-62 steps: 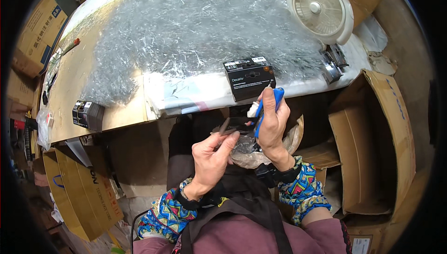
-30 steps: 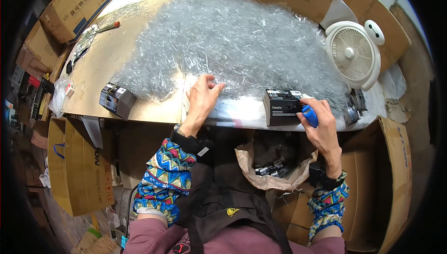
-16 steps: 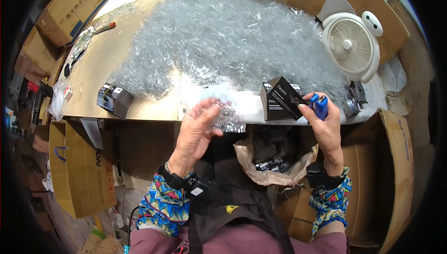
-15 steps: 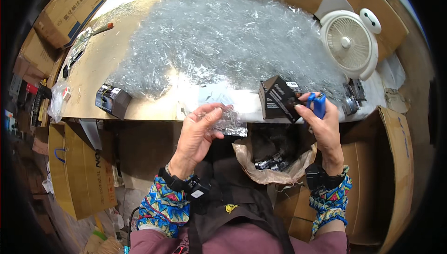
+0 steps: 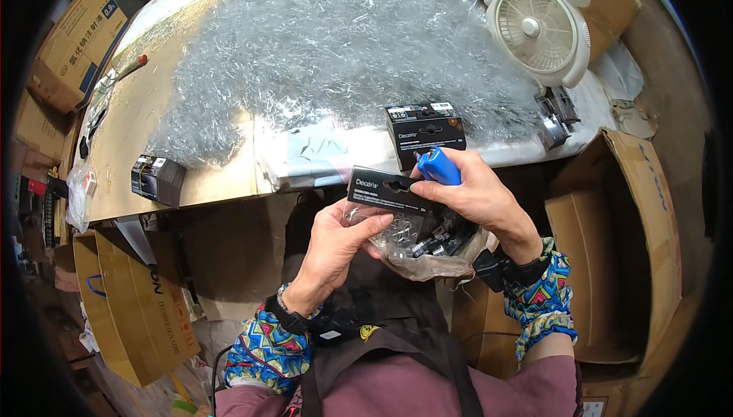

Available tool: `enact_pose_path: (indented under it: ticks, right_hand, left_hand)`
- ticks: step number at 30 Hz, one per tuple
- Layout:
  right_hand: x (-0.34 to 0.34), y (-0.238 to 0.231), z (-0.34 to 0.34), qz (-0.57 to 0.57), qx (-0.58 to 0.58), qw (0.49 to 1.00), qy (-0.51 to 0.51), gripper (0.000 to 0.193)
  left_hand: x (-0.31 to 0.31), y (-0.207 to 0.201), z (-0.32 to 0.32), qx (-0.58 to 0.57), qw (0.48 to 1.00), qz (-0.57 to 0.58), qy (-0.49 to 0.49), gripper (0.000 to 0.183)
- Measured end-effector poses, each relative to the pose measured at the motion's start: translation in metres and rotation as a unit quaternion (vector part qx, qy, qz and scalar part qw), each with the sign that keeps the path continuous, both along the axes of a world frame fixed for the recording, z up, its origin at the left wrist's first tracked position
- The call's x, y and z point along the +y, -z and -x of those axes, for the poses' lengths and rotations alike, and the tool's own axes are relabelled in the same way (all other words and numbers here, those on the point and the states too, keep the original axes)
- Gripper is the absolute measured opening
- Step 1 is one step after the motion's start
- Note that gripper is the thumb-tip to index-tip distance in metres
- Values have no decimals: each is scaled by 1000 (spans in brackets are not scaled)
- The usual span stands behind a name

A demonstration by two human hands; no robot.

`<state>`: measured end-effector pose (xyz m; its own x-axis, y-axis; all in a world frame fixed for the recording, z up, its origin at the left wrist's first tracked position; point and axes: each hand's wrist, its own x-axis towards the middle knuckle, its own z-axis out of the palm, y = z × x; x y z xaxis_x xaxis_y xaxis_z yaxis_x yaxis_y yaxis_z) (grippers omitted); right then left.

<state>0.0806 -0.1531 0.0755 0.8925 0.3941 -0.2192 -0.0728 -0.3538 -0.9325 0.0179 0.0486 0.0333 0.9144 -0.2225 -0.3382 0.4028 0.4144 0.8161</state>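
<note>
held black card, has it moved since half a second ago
Yes: the held black card has moved left and lower in view, judged against the nearest black stack.

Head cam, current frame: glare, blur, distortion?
Head view: glare whitens the tabletop; head view: fisheye bends its front edge, corners go black; head view: the open carton's inside is shadowed; head view: the silvery heap glints, single pieces mostly indistinct; head view: the black header card looks reasonably sharp.

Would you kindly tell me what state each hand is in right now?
Left hand: closed, pinching a clear plastic bag.
Right hand: closed, holding a blue hand tool and pinching a black header card.
</note>
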Motion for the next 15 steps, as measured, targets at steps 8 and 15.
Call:
enact_pose_path:
  ticks: [8,15]
  right_hand:
    - [3,19,2,72,-142,986,40,28]
    - [23,23,2,-187,-117,917,332,47]
  left_hand:
    - [-4,11,5,56,998,22,-37,23]
    - [-13,12,13,-51,991,-104,-74,24]
